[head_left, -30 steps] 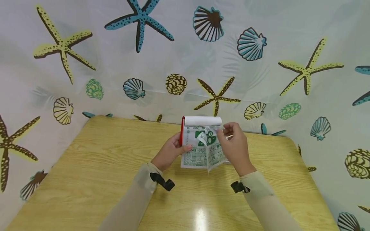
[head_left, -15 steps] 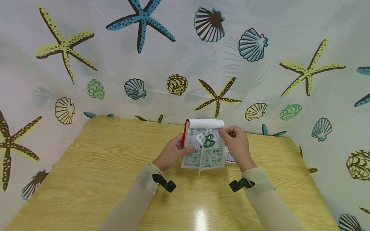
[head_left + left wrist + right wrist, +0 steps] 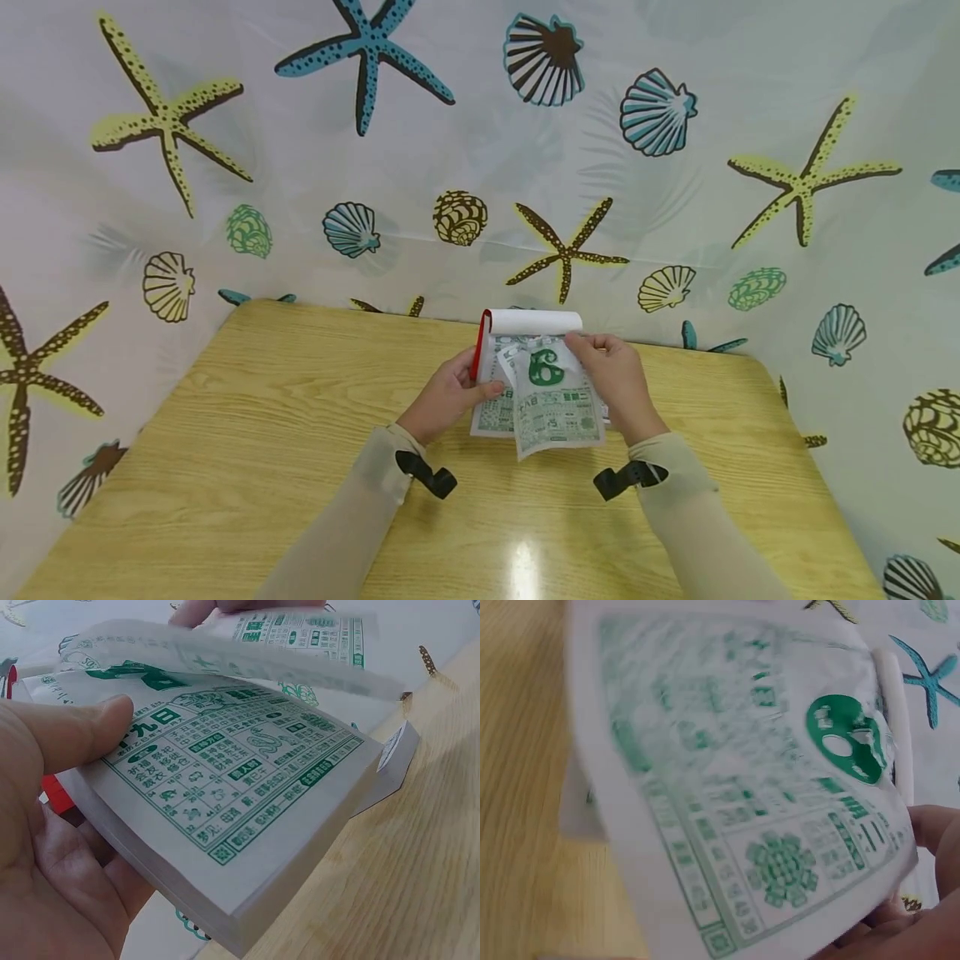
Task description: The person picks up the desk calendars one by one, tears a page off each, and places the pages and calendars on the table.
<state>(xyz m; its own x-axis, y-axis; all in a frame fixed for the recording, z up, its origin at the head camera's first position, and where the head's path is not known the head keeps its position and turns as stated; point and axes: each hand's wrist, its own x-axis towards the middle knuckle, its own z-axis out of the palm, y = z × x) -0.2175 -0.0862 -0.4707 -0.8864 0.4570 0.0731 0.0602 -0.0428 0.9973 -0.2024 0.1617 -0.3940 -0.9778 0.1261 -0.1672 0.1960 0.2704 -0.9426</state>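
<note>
A thick tear-off calendar (image 3: pixel 247 780), its pages printed in green, is held up over the table. My left hand (image 3: pixel 446 398) grips its left side, thumb on the top page and fingers beneath in the left wrist view. My right hand (image 3: pixel 617 375) pinches the upper right of a thin calendar page (image 3: pixel 561 417), which hangs in front of the pad. That page looks crumpled near its top, around a large green numeral. Whether it is still joined to the pad, I cannot tell. A white roll of folded-back paper (image 3: pixel 534 322) and a red backing edge (image 3: pixel 478 350) top the calendar.
A wooden table (image 3: pixel 300 400) lies beneath. Behind it hangs a pale cloth (image 3: pixel 420 158) printed with starfish and shells. A white printed piece (image 3: pixel 391 761) shows beyond the pad's right side. Black straps (image 3: pixel 426 475) circle both wrists.
The pinched page has swung rightward and opened out, its lower edge now further right and facing the head camera. The left hand keeps its grip on the calendar; the right stays near the upper right.
</note>
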